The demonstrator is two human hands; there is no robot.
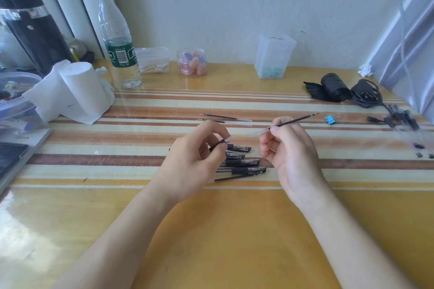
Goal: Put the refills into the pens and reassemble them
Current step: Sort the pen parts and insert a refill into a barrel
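Note:
My right hand (pixel 288 148) pinches a thin black refill (pixel 298 119) between thumb and fingers, its tip pointing up and to the right. My left hand (pixel 197 157) holds a short black pen part (pixel 218 144) at its fingertips, a metal-coloured tip showing. Between and below both hands, several black pens (pixel 244 163) lie side by side on the striped mat, partly hidden by my left hand. A loose refill (pixel 231 178) lies just in front of them. Two more refills (pixel 225 118) lie farther back on the mat.
A water bottle (pixel 119 42), tissue roll (pixel 79 89), small jars (pixel 192 62) and a clear box (pixel 273 56) line the back. Black cables and a black roll (pixel 335 88) sit far right, with a blue clip (pixel 330 119), more pen barrels (pixel 404 117) and small black caps (pixel 419 146).

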